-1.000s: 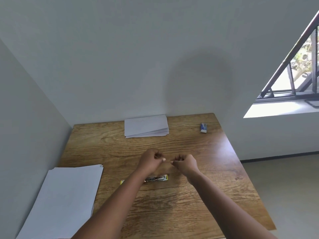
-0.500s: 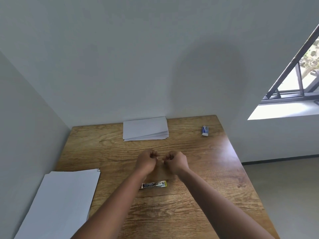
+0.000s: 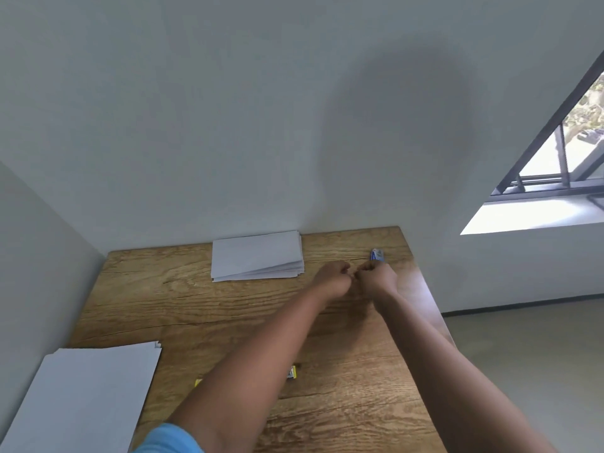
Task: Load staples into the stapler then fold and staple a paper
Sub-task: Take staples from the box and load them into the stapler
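We note both hands far right on brown wood-grain desk point(image 3: 202, 308). Left hand point(image 3: 333, 282) and right hand point(image 3: 376, 281) curled, knuckles almost touching; whether fingers pinch staple strip, we cannot tell. Small blue-and-white box point(image 3: 377, 255), probably staples, just beyond right hand. Yellow-and-metal stapler point(image 3: 292, 373) near, mostly hidden under left forearm. We judge staples light, brittle, best pinched by strip sides. Folded white paper stack point(image 3: 256, 256) thin, floppy; flat white sheets point(image 3: 85, 397) at near left.
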